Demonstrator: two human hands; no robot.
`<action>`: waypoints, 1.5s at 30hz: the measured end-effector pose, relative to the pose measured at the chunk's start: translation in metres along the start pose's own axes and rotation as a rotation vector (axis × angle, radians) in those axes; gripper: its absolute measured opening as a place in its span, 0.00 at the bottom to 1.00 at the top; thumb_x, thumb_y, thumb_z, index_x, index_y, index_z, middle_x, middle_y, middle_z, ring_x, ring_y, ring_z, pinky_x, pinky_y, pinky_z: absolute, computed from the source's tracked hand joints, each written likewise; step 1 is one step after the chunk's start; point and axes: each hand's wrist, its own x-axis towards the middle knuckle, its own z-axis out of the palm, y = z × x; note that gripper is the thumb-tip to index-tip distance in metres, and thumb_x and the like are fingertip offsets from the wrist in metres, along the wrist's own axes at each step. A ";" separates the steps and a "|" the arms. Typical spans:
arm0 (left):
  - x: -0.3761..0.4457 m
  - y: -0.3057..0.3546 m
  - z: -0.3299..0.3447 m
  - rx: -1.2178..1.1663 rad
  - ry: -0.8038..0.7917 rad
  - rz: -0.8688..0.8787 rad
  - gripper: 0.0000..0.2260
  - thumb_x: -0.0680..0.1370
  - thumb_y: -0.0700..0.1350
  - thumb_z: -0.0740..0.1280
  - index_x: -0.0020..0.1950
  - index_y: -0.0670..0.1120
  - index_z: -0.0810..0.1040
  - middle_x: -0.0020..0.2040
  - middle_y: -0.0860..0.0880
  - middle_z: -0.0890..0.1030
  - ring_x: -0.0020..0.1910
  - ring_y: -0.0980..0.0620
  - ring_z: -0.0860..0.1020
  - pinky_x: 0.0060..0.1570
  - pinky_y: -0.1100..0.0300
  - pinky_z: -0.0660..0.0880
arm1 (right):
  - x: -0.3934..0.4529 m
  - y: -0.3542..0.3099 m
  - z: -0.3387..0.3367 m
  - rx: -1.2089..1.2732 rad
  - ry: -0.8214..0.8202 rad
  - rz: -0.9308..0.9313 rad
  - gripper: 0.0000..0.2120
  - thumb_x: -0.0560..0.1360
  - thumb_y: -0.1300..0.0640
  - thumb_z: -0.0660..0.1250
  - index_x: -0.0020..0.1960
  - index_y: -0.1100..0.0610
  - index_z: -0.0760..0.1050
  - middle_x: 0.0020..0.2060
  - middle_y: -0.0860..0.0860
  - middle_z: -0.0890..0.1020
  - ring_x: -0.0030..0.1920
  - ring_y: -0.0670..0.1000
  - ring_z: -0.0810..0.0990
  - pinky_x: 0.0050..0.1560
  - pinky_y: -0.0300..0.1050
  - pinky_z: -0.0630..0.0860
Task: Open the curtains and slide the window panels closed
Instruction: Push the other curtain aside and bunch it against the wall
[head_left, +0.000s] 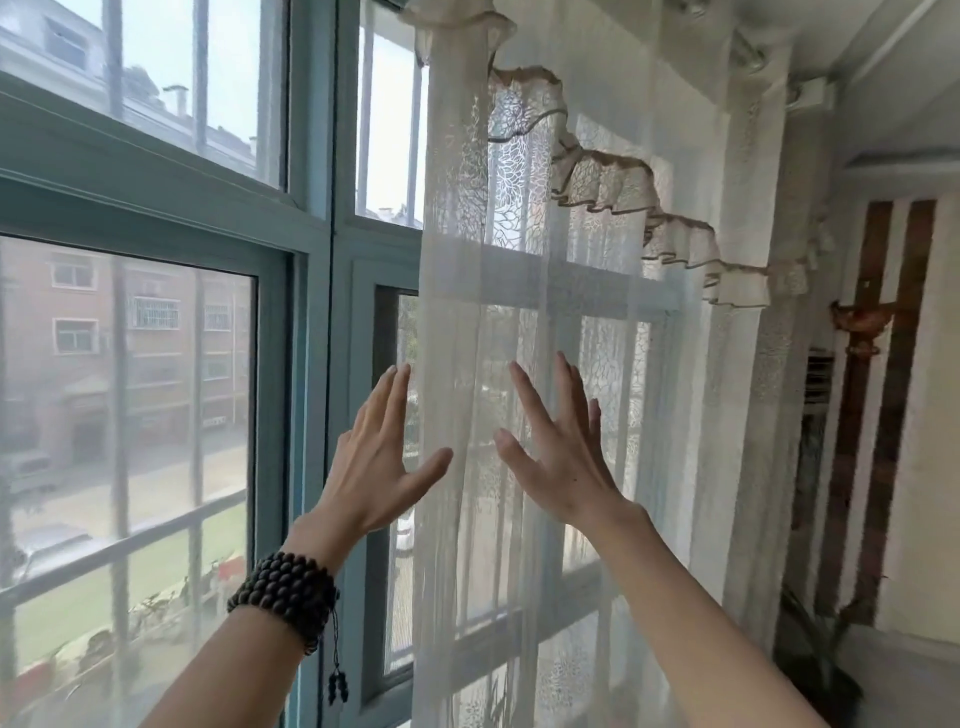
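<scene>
Sheer white curtain (524, 312) patterned with a lacy leaf motif, its ruffled valance (623, 182) edged in brown. Blue-green window frame (311, 249). Dark beaded bracelet (288, 592). Reddish-brown brick building (135, 343) and green lawn (130, 571) beyond glass.

We note the curtain (524, 322): sheer white cloth, matt, woven with a lacy leaf pattern, ruffled trim on top. Window frame (311, 332): smooth painted blue-grey, slight sheen. Panes (130, 384): clear glass. Bracelet (291, 592): dark round beads, dull polish.
</scene>
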 end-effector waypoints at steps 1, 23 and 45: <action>0.003 -0.005 0.008 -0.009 -0.014 -0.021 0.48 0.72 0.74 0.58 0.81 0.57 0.35 0.83 0.55 0.43 0.81 0.53 0.49 0.71 0.37 0.62 | 0.005 0.004 0.005 -0.017 -0.004 0.008 0.34 0.82 0.38 0.55 0.80 0.32 0.37 0.79 0.46 0.28 0.78 0.49 0.25 0.78 0.66 0.34; 0.120 -0.109 0.165 -0.251 -0.257 -0.022 0.62 0.61 0.84 0.58 0.77 0.55 0.25 0.81 0.54 0.34 0.81 0.54 0.41 0.75 0.36 0.57 | 0.132 0.043 0.087 -0.296 0.081 0.132 0.35 0.80 0.32 0.53 0.76 0.27 0.31 0.78 0.42 0.25 0.78 0.48 0.25 0.77 0.62 0.31; 0.168 -0.049 0.277 -0.578 -0.326 0.110 0.59 0.65 0.77 0.65 0.80 0.55 0.31 0.82 0.54 0.36 0.81 0.52 0.41 0.76 0.37 0.55 | 0.149 0.114 0.078 -0.438 0.158 0.217 0.39 0.80 0.33 0.57 0.77 0.30 0.31 0.79 0.44 0.27 0.80 0.51 0.28 0.77 0.66 0.34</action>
